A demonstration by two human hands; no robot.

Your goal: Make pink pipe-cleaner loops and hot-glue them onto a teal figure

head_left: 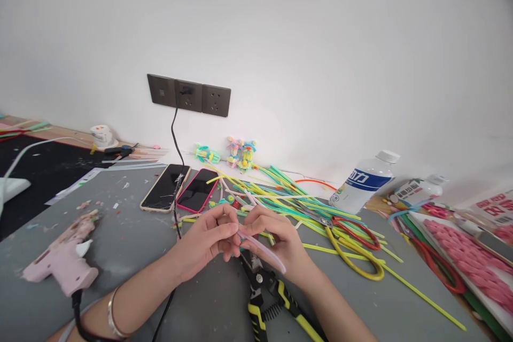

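Two bare hands meet over the front-middle of the grey tabletop (132, 246), both closed: L hand (208, 238) & R hand (280, 235) pinch a lilac strip (266, 250) btwn fingertips, its free end slanting down to the R across the R palm side. A teal bit shows at the fingertips too, mostly hidden, so can't tell its shape. Silver bracelet (112, 312) on the L wrist. Just below the fingers, cutters (259, 279) w/ black & yellow grips lie w/ handles spread toward the person, tips partly hidden by the hands. Behind & R of the hands: loose pile of yellow, green & teal strips (296, 200), w/ scissors (325, 222) (one red, one yellow handle loop) lying on it. Blk phone (165, 187) & pink-edged phone (197, 191) lie side by side, back L of the hands; blk cable (175, 136) drops from the wall socket panel (188, 96), crosses the blk phone & passes under the L forearm. Pink glue gun (66, 262) on its side, far L. Small multicolored figures (240, 154) near the wall; bottle (360, 181) w/ blue-white label leans, back R. Pink braided pc. (467, 259) at far R.
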